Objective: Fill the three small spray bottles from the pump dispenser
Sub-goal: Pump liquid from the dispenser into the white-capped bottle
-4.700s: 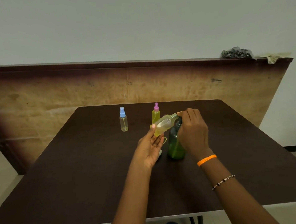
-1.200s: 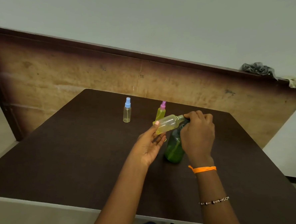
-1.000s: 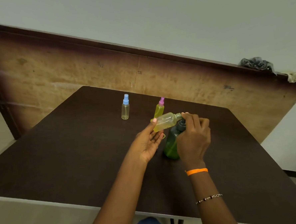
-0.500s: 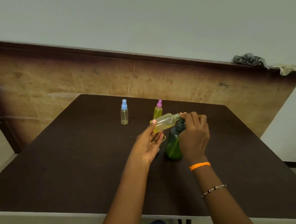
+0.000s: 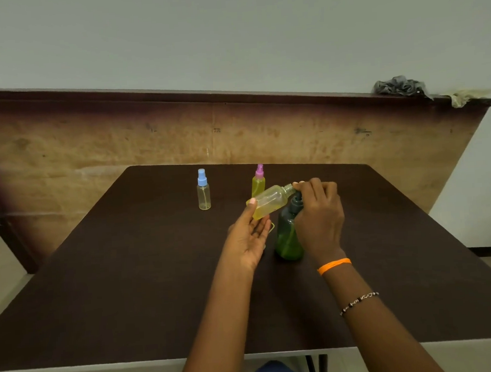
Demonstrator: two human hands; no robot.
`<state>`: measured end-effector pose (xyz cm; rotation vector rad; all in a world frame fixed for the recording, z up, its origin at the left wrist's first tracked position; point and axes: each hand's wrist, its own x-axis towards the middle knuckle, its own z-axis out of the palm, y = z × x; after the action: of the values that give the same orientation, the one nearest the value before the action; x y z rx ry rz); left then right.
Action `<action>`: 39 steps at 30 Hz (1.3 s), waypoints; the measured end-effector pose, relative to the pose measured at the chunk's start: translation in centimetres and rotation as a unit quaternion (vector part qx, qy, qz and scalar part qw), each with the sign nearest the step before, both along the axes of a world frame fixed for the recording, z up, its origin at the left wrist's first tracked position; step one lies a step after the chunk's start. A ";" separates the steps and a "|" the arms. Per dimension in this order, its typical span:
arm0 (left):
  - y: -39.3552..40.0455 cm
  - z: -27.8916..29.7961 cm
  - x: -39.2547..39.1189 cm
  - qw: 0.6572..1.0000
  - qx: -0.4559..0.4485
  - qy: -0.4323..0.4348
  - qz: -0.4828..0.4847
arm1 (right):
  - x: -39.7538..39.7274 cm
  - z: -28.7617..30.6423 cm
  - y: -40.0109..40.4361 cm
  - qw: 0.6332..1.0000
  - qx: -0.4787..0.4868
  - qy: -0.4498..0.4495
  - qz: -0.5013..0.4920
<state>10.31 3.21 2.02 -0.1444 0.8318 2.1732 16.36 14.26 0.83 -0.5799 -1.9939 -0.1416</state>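
Fingers of the left hand [image 5: 249, 237] pinch an uncapped bottle [image 5: 269, 201], tilted with its open neck at the spout of the green dispenser [image 5: 289, 235]; yellowish liquid lies along its lower side. Curled right-hand [image 5: 318, 213] fingers press on the pump head. Green liquid fills the dispenser's lower part. On the table [image 5: 129, 279] behind, the pink-capped bottle [image 5: 258, 183] holds yellow liquid, and the blue-capped bottle [image 5: 203, 193] looks nearly clear. Compared with half a second ago, both hands keep their hold; only the camera has shifted.
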 end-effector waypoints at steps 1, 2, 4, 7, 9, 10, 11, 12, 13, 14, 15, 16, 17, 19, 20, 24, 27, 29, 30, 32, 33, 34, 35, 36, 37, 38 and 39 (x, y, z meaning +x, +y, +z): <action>0.0 0.1 0.0 1.000 -0.001 -0.002 -0.002 | 0.1 0.2 0.0 1.000 0.001 -0.002 0.002; 0.0 0.1 0.0 1.000 0.000 -0.004 -0.003 | 0.1 0.6 0.0 1.000 0.005 -0.003 0.003; -0.1 0.3 0.0 1.000 0.004 -0.005 -0.007 | 0.4 1.7 0.2 1.000 0.018 -0.010 0.006; -0.1 0.4 0.0 1.000 0.006 -0.003 -0.007 | 0.5 3.1 0.4 0.999 0.023 -0.019 0.026; -0.1 0.4 0.0 1.000 0.006 -0.002 -0.005 | 0.3 2.8 0.3 1.000 0.009 -0.003 0.025; 0.1 0.4 0.0 1.000 0.005 0.000 -0.003 | 0.2 2.1 0.1 1.000 0.002 0.007 0.014; 0.2 0.3 -0.1 1.000 0.001 0.003 0.000 | 0.2 1.1 -0.1 1.000 0.000 0.018 0.000; 0.2 0.3 -0.1 1.000 -0.001 0.004 0.003 | 0.2 0.1 -0.4 1.000 0.003 0.029 -0.011; 0.3 0.3 -0.1 1.000 -0.002 0.004 0.005 | 0.1 -0.5 -0.4 0.999 0.009 0.036 -0.016; 0.2 0.3 -0.2 1.000 -0.001 0.004 0.006 | 0.0 -0.8 -0.4 0.999 0.011 0.035 -0.016; 0.1 0.3 -0.2 1.000 -0.001 0.002 0.005 | 0.0 -0.7 -0.4 0.999 0.009 0.033 -0.013; 0.1 0.4 -0.2 1.000 0.000 0.002 0.003 | 0.0 -0.2 -0.4 0.999 0.006 0.031 -0.009; 0.1 0.6 -0.2 1.000 0.002 0.001 0.001 | 0.0 0.2 -0.4 1.000 0.007 0.026 -0.004; 0.0 0.8 -0.1 1.000 0.006 -0.002 0.000 | 0.2 1.5 -0.3 1.000 0.016 0.001 0.012; -0.1 0.9 0.0 1.000 0.009 -0.003 0.000 | 0.2 2.2 -0.2 1.000 0.011 -0.011 0.021; 0.0 0.9 0.1 1.000 0.016 -0.005 -0.002 | 0.1 3.4 0.0 0.998 -0.032 -0.019 0.042; 0.2 0.5 0.0 1.000 0.015 -0.007 -0.005 | -0.1 1.0 -0.3 0.998 -0.021 0.026 0.046; 0.2 0.3 -0.1 1.000 0.012 -0.010 -0.005 | -0.2 0.1 -0.3 0.998 -0.009 0.046 0.047; 0.2 0.2 -0.1 1.000 0.012 -0.015 -0.003 | -0.2 0.2 -0.2 0.998 -0.006 0.045 0.052; 0.0 0.1 0.0 1.000 0.015 -0.019 -0.008 | -0.1 0.9 -0.1 0.998 0.000 0.029 0.056; 0.0 0.2 0.0 1.000 0.018 -0.019 -0.012 | 0.0 1.5 0.0 0.998 0.005 0.017 0.056; 0.0 0.2 0.0 1.000 0.021 -0.019 -0.013 | 0.2 2.3 0.1 0.998 0.002 0.001 0.059; 0.0 0.2 0.0 0.999 0.023 -0.020 -0.013 | 0.3 3.0 0.3 0.998 -0.005 -0.013 0.064; 0.0 0.3 0.1 0.999 0.025 -0.021 -0.012 | 0.3 3.4 0.4 0.997 -0.018 -0.022 0.071; 0.0 0.2 0.1 0.999 0.027 -0.022 -0.010 | 0.4 3.6 0.4 0.996 -0.031 -0.025 0.079; 0.0 0.2 0.2 0.999 0.029 -0.023 -0.010 | 0.4 3.4 0.3 0.995 -0.042 -0.021 0.086; 0.1 0.2 0.2 0.999 0.028 -0.023 -0.010 | 0.4 2.9 0.3 0.995 -0.042 -0.010 0.089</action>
<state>10.49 3.27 2.19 -0.1561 0.7420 2.1648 16.77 14.56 3.76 -0.4524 -2.0675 0.0471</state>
